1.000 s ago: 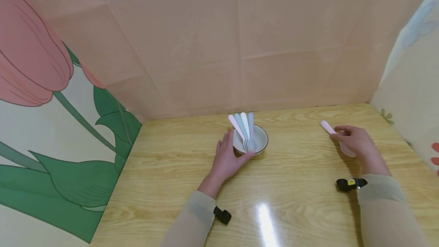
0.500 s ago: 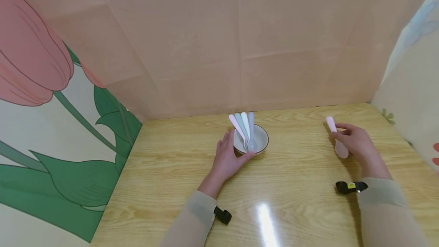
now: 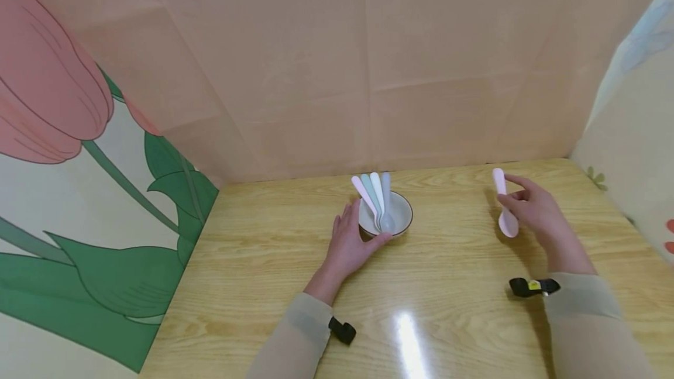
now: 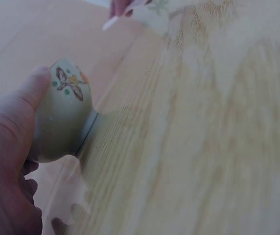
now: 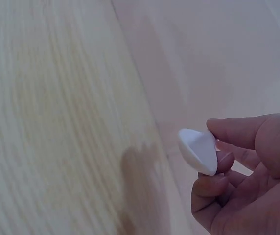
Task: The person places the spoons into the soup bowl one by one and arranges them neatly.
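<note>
A small white bowl (image 3: 401, 210) with a dark rim stands on the table; its outside carries a painted flower and leaf pattern, seen in the left wrist view. My left hand (image 3: 350, 244) grips the bowl's near left side, thumb in front and fingers around the left. Several spoons lean in the bowl: a pink spoon (image 3: 361, 189), a green spoon (image 3: 371, 190), a white spoon (image 3: 377, 189) and a grey-blue spoon (image 3: 387, 196). To the right, my right hand (image 3: 533, 206) pinches another pink spoon (image 3: 508, 224) by its handle, bowl end down, above the table.
The wood-grain table (image 3: 447, 285) ends at a plain pinkish backdrop (image 3: 368, 75). A tulip-printed panel (image 3: 121, 285) borders the left, and a pale panel (image 3: 637, 133) borders the right. Each wrist wears a small black camera (image 3: 342, 330).
The pink spoon in my right hand has swung from slanting to nearly upright and shifted left and slightly up. My left hand and the bowl stay where they were.
</note>
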A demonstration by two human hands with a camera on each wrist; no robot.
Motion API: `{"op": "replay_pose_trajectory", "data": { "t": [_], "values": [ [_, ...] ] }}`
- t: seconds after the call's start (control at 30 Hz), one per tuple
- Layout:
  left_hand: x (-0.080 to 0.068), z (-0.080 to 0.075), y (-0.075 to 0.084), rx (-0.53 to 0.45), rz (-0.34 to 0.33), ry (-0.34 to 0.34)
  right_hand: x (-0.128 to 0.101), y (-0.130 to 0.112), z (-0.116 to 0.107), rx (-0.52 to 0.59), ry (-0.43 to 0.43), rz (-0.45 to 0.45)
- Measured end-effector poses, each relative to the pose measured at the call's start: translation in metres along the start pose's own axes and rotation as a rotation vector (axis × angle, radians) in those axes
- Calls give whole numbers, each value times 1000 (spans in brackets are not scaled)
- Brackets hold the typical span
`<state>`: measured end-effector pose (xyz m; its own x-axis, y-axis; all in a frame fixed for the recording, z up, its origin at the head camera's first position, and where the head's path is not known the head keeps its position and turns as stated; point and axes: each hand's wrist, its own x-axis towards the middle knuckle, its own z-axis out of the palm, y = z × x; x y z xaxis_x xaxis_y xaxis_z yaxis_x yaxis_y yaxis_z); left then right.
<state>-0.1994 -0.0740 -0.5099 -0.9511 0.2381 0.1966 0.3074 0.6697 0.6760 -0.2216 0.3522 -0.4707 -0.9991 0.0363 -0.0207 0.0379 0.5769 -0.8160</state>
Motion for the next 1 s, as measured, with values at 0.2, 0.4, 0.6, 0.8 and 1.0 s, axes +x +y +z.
{"op": "replay_pose_trajectory", "data": {
  "t": [0.2,0.4,0.6,0.8,1.0],
  "values": [
    [1,0,-1,1,-1,1,0,-14,7,41,-5,-31],
    [0,0,-1,8,-7,-5,1,-25,17,68,-29,-72],
    [0,0,-1,12,-14,-7,0,-38,23,109,-33,-86],
    [-1,0,-1,4,-9,-3,0,-54,34,140,-54,-84],
    [0,-1,-1,6,-3,-2,2,-64,42,180,-65,-89]
  ]
}}
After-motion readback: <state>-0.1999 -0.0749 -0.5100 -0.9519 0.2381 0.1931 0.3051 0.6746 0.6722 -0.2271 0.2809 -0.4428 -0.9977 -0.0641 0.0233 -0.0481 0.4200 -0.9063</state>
